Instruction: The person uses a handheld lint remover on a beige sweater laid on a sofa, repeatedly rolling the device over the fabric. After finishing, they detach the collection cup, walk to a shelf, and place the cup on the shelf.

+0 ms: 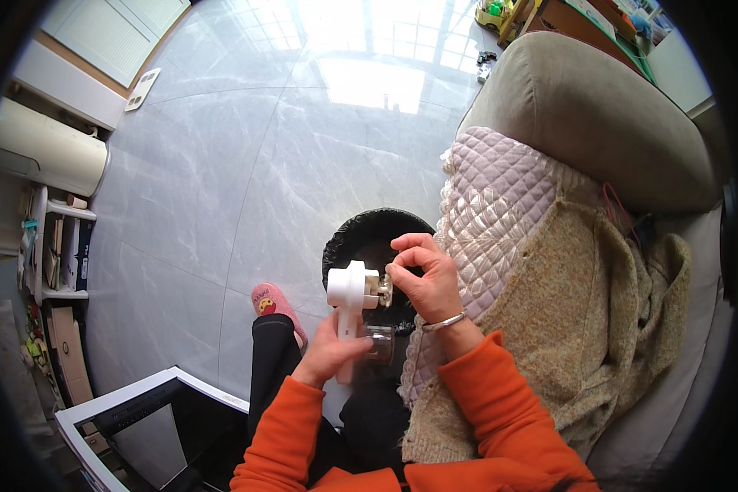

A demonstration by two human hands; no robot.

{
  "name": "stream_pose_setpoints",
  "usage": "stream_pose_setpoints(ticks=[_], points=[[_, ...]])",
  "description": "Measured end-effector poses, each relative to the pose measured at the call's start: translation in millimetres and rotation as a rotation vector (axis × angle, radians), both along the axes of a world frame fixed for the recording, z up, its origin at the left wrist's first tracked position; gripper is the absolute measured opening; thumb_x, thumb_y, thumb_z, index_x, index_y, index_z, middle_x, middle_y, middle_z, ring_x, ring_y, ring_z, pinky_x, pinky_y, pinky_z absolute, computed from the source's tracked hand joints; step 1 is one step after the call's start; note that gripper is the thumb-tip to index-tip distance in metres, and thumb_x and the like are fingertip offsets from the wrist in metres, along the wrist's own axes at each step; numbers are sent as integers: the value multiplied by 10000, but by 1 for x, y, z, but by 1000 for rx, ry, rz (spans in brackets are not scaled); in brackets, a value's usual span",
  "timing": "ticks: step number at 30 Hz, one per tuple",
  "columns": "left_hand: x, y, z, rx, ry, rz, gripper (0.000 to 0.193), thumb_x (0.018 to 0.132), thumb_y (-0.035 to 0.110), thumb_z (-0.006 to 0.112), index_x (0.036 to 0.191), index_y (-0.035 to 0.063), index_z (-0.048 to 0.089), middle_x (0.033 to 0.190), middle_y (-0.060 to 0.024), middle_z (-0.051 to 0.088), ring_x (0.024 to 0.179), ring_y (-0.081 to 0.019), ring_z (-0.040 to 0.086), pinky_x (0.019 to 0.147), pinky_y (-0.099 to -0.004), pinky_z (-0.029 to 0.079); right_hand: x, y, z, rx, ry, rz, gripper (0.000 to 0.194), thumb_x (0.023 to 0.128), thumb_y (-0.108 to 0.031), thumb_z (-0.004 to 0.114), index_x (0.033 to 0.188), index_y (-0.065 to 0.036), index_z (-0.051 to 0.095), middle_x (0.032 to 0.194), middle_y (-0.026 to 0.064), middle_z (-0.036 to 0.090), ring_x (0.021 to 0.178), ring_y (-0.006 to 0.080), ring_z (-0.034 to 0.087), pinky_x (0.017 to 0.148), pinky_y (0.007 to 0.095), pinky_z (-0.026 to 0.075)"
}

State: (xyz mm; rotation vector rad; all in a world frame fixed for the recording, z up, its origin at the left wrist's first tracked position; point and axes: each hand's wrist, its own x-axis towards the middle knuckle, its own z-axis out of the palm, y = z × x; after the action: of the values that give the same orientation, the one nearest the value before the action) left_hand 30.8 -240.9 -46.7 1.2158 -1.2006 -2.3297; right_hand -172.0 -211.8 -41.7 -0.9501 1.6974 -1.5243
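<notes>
My left hand (334,349) is closed around the handle of a white handheld appliance (349,292), perhaps a lint remover; its exact kind is unclear. A clear plastic cup (380,344) is beside the handle, near my left thumb. At the appliance's open head, beige and metallic-looking inner parts (385,291) show. My right hand (427,277) has its thumb and index finger pinched at those parts; whether something small is between the fingertips cannot be told. Below both hands stands a round bin with a black liner (344,240).
On the right, a grey sofa (590,117) carries a quilted cover (492,184) and a tan knitted garment (547,326). A white-framed table with a dark top (154,424) stands at lower left. My foot wears a pink slipper (277,301). Shelves (67,294) line the left side.
</notes>
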Motion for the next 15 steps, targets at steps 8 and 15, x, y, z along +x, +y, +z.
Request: stream_pose_setpoints(ticks=[8,15], points=[[3,-3,1,2,-19,-32,367,743,35,748,1017,56,505,802,-31,540,626,-122,555,552,-261,461,-1,-3,-11,2,-94,-170,96,823,-103,720,820,-11,691,1018,40,617,676,64,518,613,215,444],[2,-4,3,3,-44,-22,357,740,49,744,1007,49,507,793,-35,546,612,-122,551,547,-264,459,-3,1,5,-46,84,200,277,716,14,667,962,-100,727,1168,47,571,1028,136,540,809,264,445]])
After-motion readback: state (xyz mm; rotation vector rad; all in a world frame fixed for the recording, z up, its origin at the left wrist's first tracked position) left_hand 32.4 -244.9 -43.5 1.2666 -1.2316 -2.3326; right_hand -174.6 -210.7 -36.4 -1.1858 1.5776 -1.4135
